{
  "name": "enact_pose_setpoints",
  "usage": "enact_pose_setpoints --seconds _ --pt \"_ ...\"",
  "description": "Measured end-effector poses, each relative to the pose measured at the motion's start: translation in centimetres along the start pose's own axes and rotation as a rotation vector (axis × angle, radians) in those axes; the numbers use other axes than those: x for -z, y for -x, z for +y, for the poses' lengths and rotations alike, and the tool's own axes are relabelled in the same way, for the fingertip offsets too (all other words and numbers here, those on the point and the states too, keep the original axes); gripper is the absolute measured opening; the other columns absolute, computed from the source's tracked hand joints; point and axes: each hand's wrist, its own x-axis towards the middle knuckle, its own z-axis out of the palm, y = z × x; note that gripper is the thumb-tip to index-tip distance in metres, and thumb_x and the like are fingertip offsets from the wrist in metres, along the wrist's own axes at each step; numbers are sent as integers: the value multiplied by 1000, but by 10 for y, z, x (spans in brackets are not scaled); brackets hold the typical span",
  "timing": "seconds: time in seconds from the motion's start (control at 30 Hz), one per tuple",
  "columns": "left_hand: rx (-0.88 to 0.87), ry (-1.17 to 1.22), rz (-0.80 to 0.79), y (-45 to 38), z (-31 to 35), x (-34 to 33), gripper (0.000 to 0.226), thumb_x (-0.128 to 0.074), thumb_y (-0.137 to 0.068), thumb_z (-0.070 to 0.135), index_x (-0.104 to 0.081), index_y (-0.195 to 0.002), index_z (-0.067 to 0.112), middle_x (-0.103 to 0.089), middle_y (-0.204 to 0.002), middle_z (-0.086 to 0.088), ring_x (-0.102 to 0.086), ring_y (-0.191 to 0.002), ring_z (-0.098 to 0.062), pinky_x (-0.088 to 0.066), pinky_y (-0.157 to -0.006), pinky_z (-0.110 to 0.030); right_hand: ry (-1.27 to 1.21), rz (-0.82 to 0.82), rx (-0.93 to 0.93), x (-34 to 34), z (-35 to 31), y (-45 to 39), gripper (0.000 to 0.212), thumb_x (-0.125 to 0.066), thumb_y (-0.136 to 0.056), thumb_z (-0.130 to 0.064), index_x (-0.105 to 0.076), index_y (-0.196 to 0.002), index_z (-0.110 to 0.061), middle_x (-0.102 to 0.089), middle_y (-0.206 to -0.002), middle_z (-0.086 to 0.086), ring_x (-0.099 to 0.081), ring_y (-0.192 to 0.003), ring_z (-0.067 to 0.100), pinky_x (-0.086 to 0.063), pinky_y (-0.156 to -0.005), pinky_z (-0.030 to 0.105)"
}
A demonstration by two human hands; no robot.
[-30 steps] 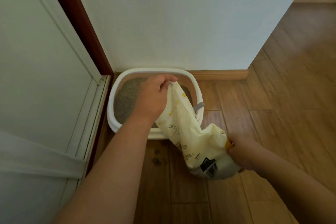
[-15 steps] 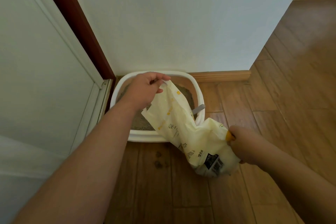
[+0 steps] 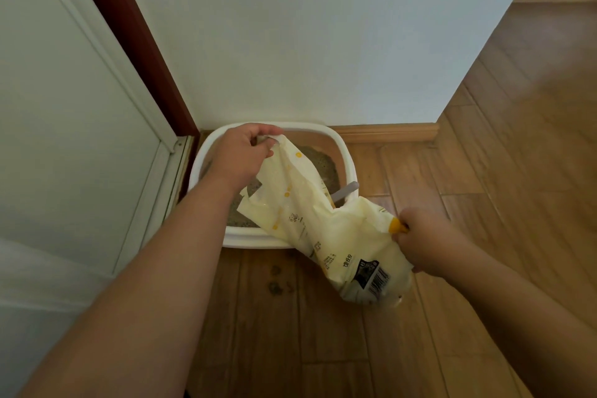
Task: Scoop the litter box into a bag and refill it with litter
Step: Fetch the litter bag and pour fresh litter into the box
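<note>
So over at the left there's a white door (image 3: 64, 139) with a dark red frame (image 3: 129, 42), and the litter box (image 3: 347, 155) is tucked into the floor corner where that frame meets the wall (image 3: 323, 26). Grey litter (image 3: 326, 168) is already in it. The person's left hand (image 3: 240, 155) has its grip pinched tight on the top end of the yellow litter bag (image 3: 323, 220), holding it up over the box, probably so the mouth stays aimed inside the rim. The bag slopes down across the near right corner of the box. A grey scoop handle (image 3: 347, 191) pokes over the right rim, parked out of the way. Further right, the right hand (image 3: 423, 239) has its grip closed round the fat bottom end by an orange bit, hovering above the wooden floor (image 3: 484, 139), looks like it's lifting that end to tip more out. Guessing the refill is well underway, not finished
</note>
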Motion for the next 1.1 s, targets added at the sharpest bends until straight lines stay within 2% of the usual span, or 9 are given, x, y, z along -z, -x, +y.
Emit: enact_pose_setpoints --seconds 0.13,0.2,0.33,0.43,0.53,0.63,0.8,0.93,1.1 --pt "13 20 53 -3 -3 2 25 -67 -96 18 -78 -98 40 -75 -103 8 -74 -86 -4 -58 -86 -34 36 59 37 8 -3 4 16 -49 -99 -15 -61 -89 -11 -68 -85 10 -70 -76 26 -63 -73 44" --pt "21 43 71 -5 -4 5 24 -67 -96 16 -78 -99 37 -74 -104 6 -74 -84 -4 -57 -82 -31 24 85 47 12 -5 6 17 -50 -100 -15 -61 -88 -11 -67 -82 9 -70 -76 26 -62 -72 42" --pt "21 90 98 -8 -3 7 25 -68 -96 12 -79 -103 33 -73 -107 1 -73 -81 -2 -59 -88 -30 28 126 43 23 -7 9 19 -53 -100 -16 -65 -86 -12 -69 -79 8 -71 -75 25 -56 -61 33" --pt "-1 115 113 -11 1 8 26 -67 -95 8 -79 -103 30 -73 -110 -4 -71 -81 1 -59 -94 -31 -3 178 50 28 -8 8 16 -56 -100 -20 -66 -89 -14 -68 -80 5 -68 -73 22 -53 -58 32" --pt "-11 130 129 -13 4 9 27 -67 -95 8 -79 -101 31 -73 -112 -8 -71 -88 -4 -58 -97 -34 -51 206 51 32 -7 7 13 -57 -100 -25 -65 -92 -18 -67 -79 4 -67 -72 20 -49 -55 29" --pt "13 148 140 -15 2 10 28 -64 -95 4 -78 -100 29 -72 -109 -5 -72 -97 -12 -57 -98 -37 -73 222 61 34 -8 7 12 -58 -99 -25 -66 -92 -19 -68 -78 3 -67 -72 20 -51 -58 30" --pt "38 179 174 -19 -6 14 32 -63 -93 0 -76 -96 29 -69 -108 -2 -66 -99 -14 -57 -100 -41 -89 241 86 37 -13 13 12 -59 -99 -25 -66 -92 -19 -68 -81 3 -67 -75 21 -56 -65 35" --pt "55 257 223 -25 -8 13 33 -58 -96 -1 -73 -96 28 -68 -105 3 -65 -93 -11 -57 -98 -34 -143 281 103 41 -15 19 13 -60 -98 -23 -67 -88 -18 -68 -78 5 -67 -72 23 -55 -66 34" --pt "66 328 254 -28 -9 12 29 -56 -99 -1 -72 -102 23 -65 -102 8 -64 -91 -10 -57 -85 -21 -164 312 123 45 -18 25 11 -60 -98 -23 -67 -91 -20 -68 -79 3 -66 -73 22 -53 -62 31"
